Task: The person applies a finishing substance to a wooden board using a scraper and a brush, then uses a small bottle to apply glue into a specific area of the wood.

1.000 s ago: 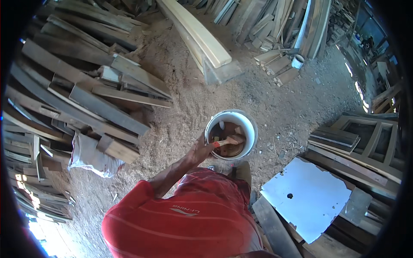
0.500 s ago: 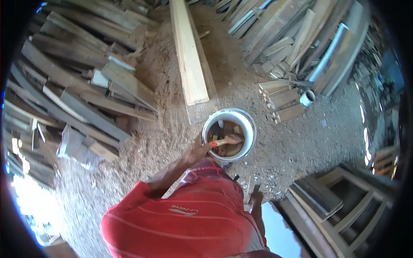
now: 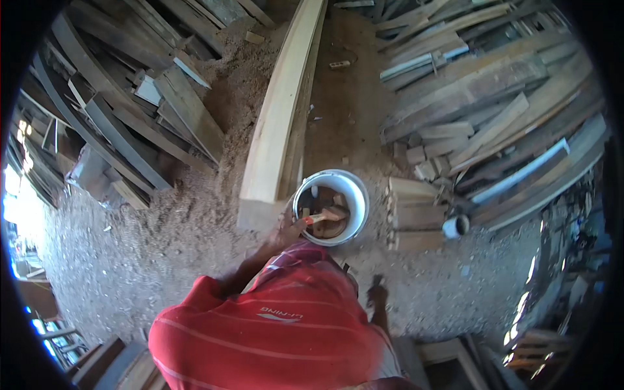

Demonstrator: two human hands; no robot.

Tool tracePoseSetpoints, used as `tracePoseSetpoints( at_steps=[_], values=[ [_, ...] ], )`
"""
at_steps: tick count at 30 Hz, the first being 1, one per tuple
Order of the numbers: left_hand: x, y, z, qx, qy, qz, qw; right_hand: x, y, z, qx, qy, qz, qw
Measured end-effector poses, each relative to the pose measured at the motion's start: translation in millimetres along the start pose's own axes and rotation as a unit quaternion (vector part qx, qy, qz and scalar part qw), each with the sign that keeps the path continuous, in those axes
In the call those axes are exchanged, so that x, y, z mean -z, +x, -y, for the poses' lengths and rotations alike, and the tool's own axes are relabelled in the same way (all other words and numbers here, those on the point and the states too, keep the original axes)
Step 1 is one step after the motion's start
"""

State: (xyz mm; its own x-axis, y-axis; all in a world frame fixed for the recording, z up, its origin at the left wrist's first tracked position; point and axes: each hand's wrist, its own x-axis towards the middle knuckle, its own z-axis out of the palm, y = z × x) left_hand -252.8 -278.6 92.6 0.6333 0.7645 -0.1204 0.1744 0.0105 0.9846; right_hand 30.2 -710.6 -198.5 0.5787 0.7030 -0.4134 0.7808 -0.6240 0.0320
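A white round bucket hangs in front of my body, with my left hand closed on its near-left rim. Inside lies a wide, flat paintbrush; its orange handle end points at my left fingers and touches or nearly touches them. Brown pieces, a dark thing and a small white thing also lie in the bucket, too small to name. My right hand hangs low beside my right side, fingers closed. Something short and dark sticks up from it, and its kind I cannot make out.
Ahead, a long pale board lies on a darker plank. Timber piles flank it, with grey planks at left and stacked boards at right. Short blocks and a small white can sit right of the bucket. Sawdust covers the floor.
The view has turned and moved forward, so the pale board and the right-hand pile look nearer. The bucket stays in my left hand; my right hand has swung slightly forward.
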Motion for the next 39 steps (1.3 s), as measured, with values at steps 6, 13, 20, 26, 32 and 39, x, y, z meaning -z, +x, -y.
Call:
tracePoseSetpoints(
  at_steps=[6, 13, 20, 26, 32, 39],
  values=[
    [-38.8, 86.6, -41.9, 0.119, -0.094, -0.028, 0.988, 33.8, 59.6, 7.2, -0.066, 0.209, 0.129, 0.967],
    [-66.2, 189.7, -65.6, 0.122, -0.149, -0.088, 0.977, 91.7, 221.0, -20.9, -0.015, 0.227, 0.112, 0.967],
    [-80.2, 302.3, -106.0, 0.136, -0.193, -0.204, 0.950, 166.4, 424.0, -72.6, 0.171, 0.061, -0.061, 0.981],
    [-69.0, 382.9, -126.7, 0.117, -0.208, -0.287, 0.928, 249.8, 569.2, -82.5, 0.014, 0.389, 0.043, 0.920],
    [-42.0, 447.2, -165.5, 0.135, -0.208, -0.364, 0.898, 367.5, 657.5, -16.0, 0.047, 0.492, 0.135, 0.859],
    [33.1, 548.4, -141.0, 0.111, -0.241, -0.386, 0.884, 387.4, 787.8, -5.7, -0.014, 0.507, 0.134, 0.852]
  ],
)
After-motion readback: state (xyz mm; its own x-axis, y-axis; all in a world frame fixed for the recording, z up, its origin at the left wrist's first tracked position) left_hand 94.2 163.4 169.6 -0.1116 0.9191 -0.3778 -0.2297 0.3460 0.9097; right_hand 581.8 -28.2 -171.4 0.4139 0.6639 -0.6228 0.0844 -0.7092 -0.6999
